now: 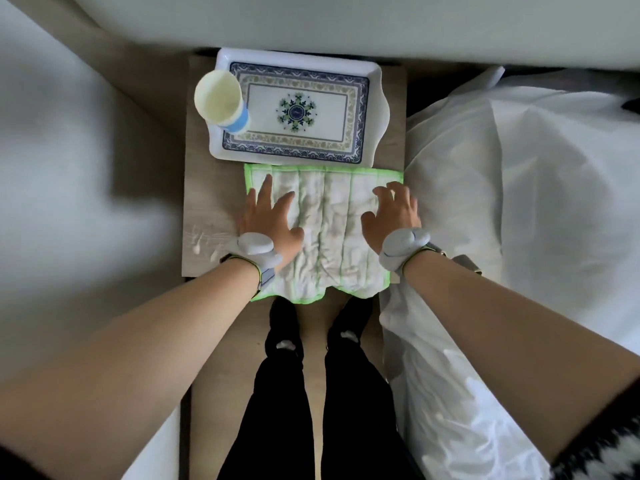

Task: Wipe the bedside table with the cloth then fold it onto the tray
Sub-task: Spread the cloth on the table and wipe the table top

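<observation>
Both the left hand (268,216) and right hand (391,213) press flat, fingers spread, on the cloth (325,230). White, wrinkled, green-edged, it lies spread just before the tray (375,109), its near edge overhanging the bedside table (207,188). The wrists hide its 2 near corners.

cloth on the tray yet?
No, the cloth lies spread flat on the bedside table in front of the tray, with the left hand and right hand resting on it.

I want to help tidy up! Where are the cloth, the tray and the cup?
cloth (325,230): head view, on its crumpled white middle.
tray (375,109): head view, on its plain white right rim.
cup (218,95): head view, on its pale inside.
</observation>
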A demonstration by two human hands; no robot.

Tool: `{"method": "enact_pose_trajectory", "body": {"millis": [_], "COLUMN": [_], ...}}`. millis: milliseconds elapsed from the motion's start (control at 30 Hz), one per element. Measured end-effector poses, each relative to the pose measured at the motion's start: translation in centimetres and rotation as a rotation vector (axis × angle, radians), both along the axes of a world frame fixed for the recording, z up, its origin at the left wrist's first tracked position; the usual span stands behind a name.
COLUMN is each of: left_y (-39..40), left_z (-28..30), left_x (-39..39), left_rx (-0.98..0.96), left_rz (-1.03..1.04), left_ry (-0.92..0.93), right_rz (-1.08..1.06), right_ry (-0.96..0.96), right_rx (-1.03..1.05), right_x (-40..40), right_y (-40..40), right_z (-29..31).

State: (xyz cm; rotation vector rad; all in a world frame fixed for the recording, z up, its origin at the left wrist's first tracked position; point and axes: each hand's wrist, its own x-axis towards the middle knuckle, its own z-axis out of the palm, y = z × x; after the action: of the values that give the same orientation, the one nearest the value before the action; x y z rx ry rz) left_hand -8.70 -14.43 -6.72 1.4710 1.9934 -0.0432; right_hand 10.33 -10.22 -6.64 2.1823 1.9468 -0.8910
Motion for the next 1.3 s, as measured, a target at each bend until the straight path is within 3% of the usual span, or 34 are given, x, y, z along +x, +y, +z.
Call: {"method": "enact_pose_trajectory", "body": {"millis": [233, 467, 833, 1300], "left_y": [-0.7, -1.4, -2.1, -2.6], "left_z": [-4.8, -8.7, -10.0, -9.9], "left_x": [3.6, 5.2, 5.6, 4.9], "left_rx": [0.069, 0.121, 0.254, 0.292], "left_rz": [-0.227, -0.176, -0.184, -0.241], "left_ry": [0.029, 0.160, 0.270, 0.223], "right_rz": [0.250, 0.357, 0.355, 0.342], "right_ry": [-0.044, -0.111, -0.108, -0.220], "right_rx": [0.081, 0.153, 0.247, 0.303], "right_x": [-1.5, -1.2, -1.3, -2.2], "right_y": [-2.1, -3.6, -3.8, -4.1], "right_z": [-5.4, -9.4, -9.9, -9.9]}}
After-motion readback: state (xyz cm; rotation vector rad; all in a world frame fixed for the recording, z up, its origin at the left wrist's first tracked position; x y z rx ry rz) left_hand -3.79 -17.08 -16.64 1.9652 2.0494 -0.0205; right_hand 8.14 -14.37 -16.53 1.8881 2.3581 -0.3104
